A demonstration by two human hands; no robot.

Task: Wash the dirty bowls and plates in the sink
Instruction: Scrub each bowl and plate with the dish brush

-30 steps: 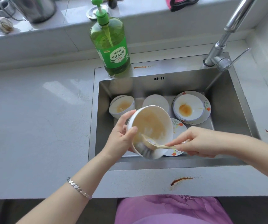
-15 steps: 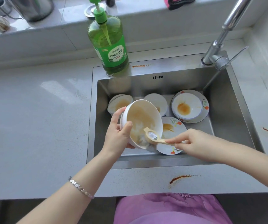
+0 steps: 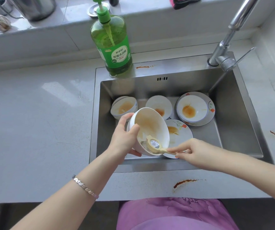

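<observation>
The left hand (image 3: pixel 125 136) grips a white bowl (image 3: pixel 151 123) over the sink (image 3: pixel 233 107), near the basin's 7 o'clock corner. The thumb hooks over the rim and the fingers curl round the outside. The bowl is tilted, its mouth facing the person, with a brown smear across its inside. The right hand (image 3: pixel 198 153), at the basin's 6 o'clock, pinches the beige handle of a dish brush (image 3: pixel 153 144) between thumb and fingers. The brush head lies inside the bowl against its lower wall, a barcode sticker on its back.

On the sink floor, a stained bowl (image 3: pixel 124 107) leans at 10 o'clock. A small stained dish (image 3: pixel 159 106) sits at 12 o'clock. Another stained bowl (image 3: pixel 191 109) rests on a flowered plate (image 3: pixel 210 110) at 2 o'clock. A second flowered plate (image 3: pixel 180 132) lies at the centre, partly behind the held bowl.

A green soap bottle (image 3: pixel 115 44) stands on the sink's 11 o'clock corner and the faucet (image 3: pixel 224 52) on its 1 o'clock corner.
</observation>
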